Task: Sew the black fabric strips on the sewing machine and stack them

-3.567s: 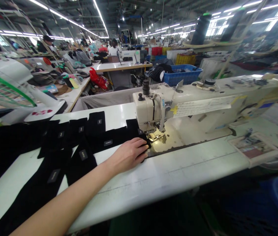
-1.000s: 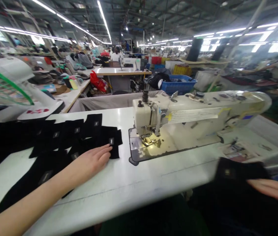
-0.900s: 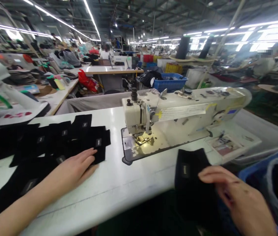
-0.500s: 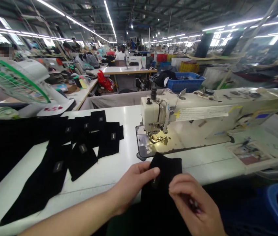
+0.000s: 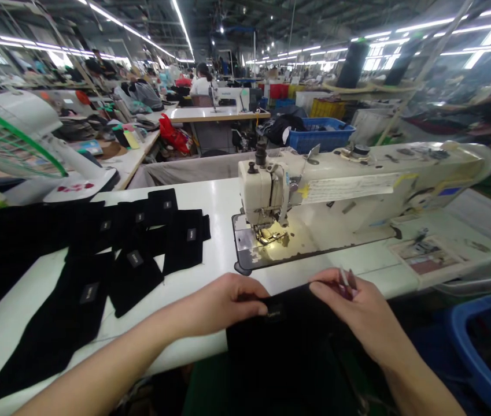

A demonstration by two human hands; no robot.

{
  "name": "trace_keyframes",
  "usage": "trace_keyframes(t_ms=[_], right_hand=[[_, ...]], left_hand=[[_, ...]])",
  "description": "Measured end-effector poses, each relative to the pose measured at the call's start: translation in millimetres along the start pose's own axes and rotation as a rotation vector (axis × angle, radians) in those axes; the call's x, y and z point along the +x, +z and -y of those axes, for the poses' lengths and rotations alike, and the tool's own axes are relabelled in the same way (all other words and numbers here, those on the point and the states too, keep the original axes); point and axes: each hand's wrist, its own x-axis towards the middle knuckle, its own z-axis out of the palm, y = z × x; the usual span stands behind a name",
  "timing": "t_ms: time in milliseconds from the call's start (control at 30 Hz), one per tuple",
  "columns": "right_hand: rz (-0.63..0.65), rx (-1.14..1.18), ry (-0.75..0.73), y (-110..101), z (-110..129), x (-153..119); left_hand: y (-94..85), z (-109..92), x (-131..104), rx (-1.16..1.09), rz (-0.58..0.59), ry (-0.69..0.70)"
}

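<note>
A black fabric piece with a small dark label hangs at the table's front edge. My left hand pinches its upper left edge beside the label. At its upper right edge, my right hand grips the cloth between thumb and fingers, with a small metal tool, perhaps snips, also in the palm. Just beyond them stands a cream sewing machine, its lamp lighting the metal plate. Several black labelled pieces lie spread on the white table to the left.
A white fan with a green-rimmed guard stands at the left. A blue basket is at the lower right, and another blue basket sits behind the machine. Farther off, a person in white is at another machine.
My hands have moved apart, stretching the top edge of the black cloth between them. My right hand has risen and turned, bringing the metal tool into clearer view. The camera view has shifted slightly.
</note>
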Motion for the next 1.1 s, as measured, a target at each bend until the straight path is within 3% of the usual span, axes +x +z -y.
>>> trace_keyframes(t_ms=[100, 267, 367, 433, 633, 733, 867, 967, 1100], right_hand=[[-0.153, 0.024, 0.084, 0.4, -12.3, -3.9], [-0.088, -0.031, 0.087, 24.6, -36.7, -20.2], [-0.021, -0.068, 0.035, 49.4, -50.4, -32.0], [-0.063, -0.068, -0.038, 63.9, -57.4, -37.9], [0.018, -0.113, -0.531, 76.1, -68.2, -37.0], [0.045, -0.170, -0.643, 70.8, -70.2, -33.5], [0.062, -0.252, -0.797, 63.9, -76.3, -30.3], [0.053, -0.320, -0.822, 62.5, -82.6, -27.7], [-0.042, -0.392, -0.763, 65.4, -82.1, -23.1]], left_hand=[[-26.9, 18.7, 3.0, -0.045, -0.193, -0.061], [-57.3, 38.6, 22.7, -0.034, -0.459, -0.021], [-58.8, 46.1, 46.6, 0.043, -0.561, -0.040], [-54.5, 48.8, 61.9, 0.184, -0.585, -0.042], [-36.7, 48.0, 79.1, 0.896, -0.720, 0.103], [-32.3, 51.4, 76.3, 0.997, -0.720, 0.138], [-31.6, 59.8, 70.7, 0.963, -0.607, 0.308], [-35.0, 65.5, 69.6, 0.979, -0.585, 0.414], [-42.5, 71.1, 74.6, 0.991, -0.599, 0.415]])
